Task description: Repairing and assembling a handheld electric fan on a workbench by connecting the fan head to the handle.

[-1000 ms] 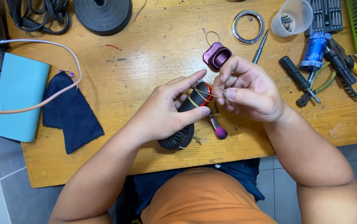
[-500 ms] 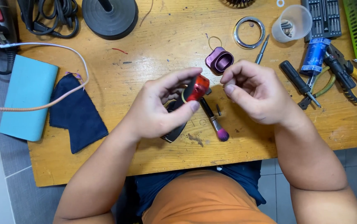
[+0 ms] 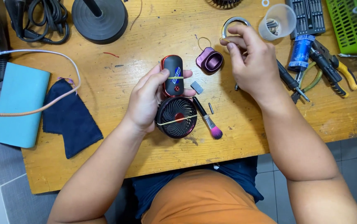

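Hiding the brush handle, the fan.

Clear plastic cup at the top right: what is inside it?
The clear plastic cup holds a few small dark and metallic pieces near its bottom; they are too small to identify. The right hand beside it covers none of it.

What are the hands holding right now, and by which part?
The left hand grips the small handheld fan by its black handle. Whether the right hand pinches anything cannot be told.
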